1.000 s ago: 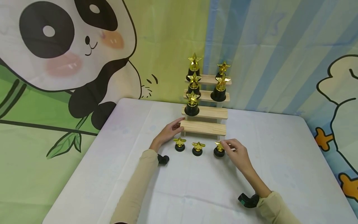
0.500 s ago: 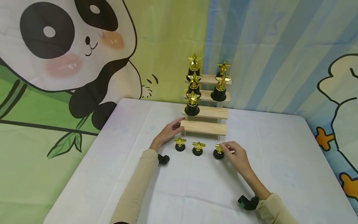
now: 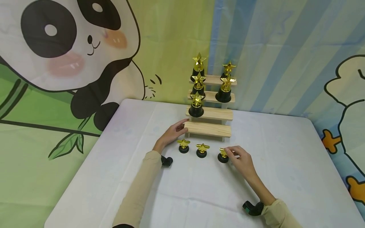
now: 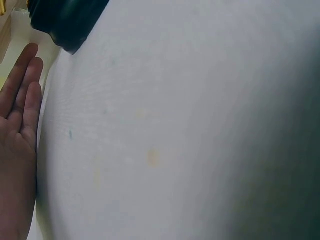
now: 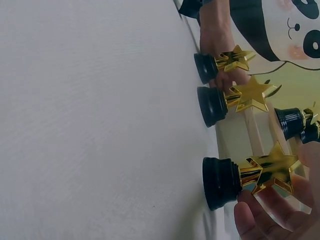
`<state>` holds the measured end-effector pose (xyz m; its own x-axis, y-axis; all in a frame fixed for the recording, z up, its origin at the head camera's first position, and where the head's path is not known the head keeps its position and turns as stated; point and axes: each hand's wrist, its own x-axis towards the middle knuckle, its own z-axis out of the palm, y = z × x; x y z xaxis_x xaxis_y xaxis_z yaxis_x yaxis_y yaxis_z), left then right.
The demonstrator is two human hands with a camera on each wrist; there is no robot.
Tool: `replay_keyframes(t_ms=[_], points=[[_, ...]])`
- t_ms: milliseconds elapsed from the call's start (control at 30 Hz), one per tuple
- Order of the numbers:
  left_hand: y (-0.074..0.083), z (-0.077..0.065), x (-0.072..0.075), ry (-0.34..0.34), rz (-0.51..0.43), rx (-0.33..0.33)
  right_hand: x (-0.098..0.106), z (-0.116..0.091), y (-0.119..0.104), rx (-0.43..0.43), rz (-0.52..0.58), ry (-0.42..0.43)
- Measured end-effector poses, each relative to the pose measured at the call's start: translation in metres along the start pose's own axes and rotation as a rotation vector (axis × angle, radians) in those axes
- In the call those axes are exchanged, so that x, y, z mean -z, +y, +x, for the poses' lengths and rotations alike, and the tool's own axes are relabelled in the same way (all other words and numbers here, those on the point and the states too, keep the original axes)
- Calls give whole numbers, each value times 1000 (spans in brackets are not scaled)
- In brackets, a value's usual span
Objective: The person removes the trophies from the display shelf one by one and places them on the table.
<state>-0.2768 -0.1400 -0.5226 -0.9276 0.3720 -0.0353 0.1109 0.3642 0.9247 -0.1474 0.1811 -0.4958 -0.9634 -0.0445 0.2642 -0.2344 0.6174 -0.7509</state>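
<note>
Your right hand [image 3: 241, 161] pinches a trophy [image 5: 248, 175], gold star [image 5: 275, 169] on black base [image 5: 220, 184]; your left hand [image 3: 170, 135] holds the stand [image 3: 208, 129] by its left edge.

Star trophies [image 3: 201, 154] at centre have glossy, metallic-looking gold tops [image 5: 275, 167] and smooth black bases [image 5: 219, 184], plastic-looking with a low sheen. The tiered stand's planks [image 3: 208, 129] are pale wood, grain visible. White, lightly creased matt cloth [image 3: 185, 190] fills the lower frame; a printed fabric-like backdrop [image 3: 176, 47] hangs above.
</note>
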Motion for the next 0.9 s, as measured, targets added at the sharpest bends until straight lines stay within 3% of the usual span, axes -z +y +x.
replay_keyframes(t_ms=[267,500,900], points=[[0,-2,1,7,13,-19,-1,-4,-1,-44,-1,-13],[0,-2,0,9,17,12,-1,-5,-4,-72,19,-19],[0,-1,0,7,25,11,7,-4,-1,-17,-24,14]])
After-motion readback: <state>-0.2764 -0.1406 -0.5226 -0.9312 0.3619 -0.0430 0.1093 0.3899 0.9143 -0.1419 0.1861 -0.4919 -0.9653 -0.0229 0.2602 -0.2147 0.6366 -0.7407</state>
